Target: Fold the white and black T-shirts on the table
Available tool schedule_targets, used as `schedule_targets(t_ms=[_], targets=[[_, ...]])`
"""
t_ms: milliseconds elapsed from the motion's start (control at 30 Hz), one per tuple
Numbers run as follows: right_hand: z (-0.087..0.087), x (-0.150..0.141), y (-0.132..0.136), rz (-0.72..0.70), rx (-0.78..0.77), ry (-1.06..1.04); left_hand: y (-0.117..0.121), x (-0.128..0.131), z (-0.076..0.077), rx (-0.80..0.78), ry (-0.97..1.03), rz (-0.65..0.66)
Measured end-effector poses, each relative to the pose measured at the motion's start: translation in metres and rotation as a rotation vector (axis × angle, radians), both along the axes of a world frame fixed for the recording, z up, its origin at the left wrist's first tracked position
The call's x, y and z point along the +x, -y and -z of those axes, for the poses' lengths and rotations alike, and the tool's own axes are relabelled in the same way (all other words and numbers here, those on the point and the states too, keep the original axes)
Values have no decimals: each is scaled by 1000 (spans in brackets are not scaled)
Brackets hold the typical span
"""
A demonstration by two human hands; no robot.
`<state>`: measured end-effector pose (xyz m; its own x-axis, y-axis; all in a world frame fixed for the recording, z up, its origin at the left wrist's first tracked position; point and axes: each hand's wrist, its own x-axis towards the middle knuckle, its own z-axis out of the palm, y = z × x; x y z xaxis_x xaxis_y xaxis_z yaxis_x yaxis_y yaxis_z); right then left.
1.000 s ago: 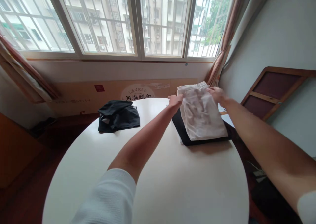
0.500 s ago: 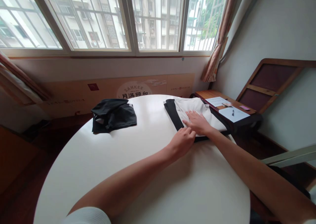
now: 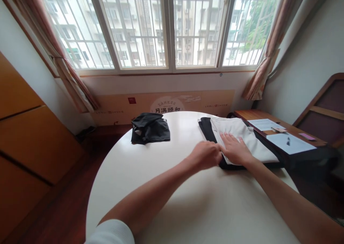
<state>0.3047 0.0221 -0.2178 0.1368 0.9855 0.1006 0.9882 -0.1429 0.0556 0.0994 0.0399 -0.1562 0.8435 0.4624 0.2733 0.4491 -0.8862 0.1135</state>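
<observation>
A folded white garment (image 3: 258, 145) lies over dark folded clothes (image 3: 206, 129) at the right of the round table. My right hand (image 3: 235, 149) rests flat on the white cloth, with its fingers stretched out. Beside it, my left hand (image 3: 208, 154) is closed at the white garment's left edge. The left fingertips appear to pinch this edge, though they are partly hidden. A crumpled black garment (image 3: 154, 131) sits apart from both hands, toward the table's far left.
The white round table (image 3: 123, 186) fills the middle. Right of it stands a low wooden table (image 3: 242, 115) with paper sheets (image 3: 290, 143), a pen (image 3: 288, 141) and a pink pad (image 3: 307, 136). A wooden cabinet (image 3: 24, 154) is at the left, and a barred window lies ahead.
The camera view has swung left, so everything appears farther right. Both hands remain at the white garment, the right one flat and the left one closed at its edge.
</observation>
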Motion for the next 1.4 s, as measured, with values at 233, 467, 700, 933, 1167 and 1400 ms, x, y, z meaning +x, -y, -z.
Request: schedule_targets(t_ms=[233, 467, 700, 933, 1167, 1400], targets=[[4, 2, 1, -15, 14, -19, -129, -165, -57, 66, 109, -992], [2, -2, 3, -28, 25, 14, -168, -222, -7, -190, 367, -1214], [8, -2, 6, -54, 99, 22, -163, -222, -47, -91, 503, -1056], [-1, -21, 12, -209, 467, -186, -104, -170, -124, -46, 818, -508], [-54, -100, 12, -618, 585, -903, -56, -128, -132, -479, 823, -344], [-57, -81, 11, -288, 504, -1683, -85, -140, -113, -614, 675, -568]])
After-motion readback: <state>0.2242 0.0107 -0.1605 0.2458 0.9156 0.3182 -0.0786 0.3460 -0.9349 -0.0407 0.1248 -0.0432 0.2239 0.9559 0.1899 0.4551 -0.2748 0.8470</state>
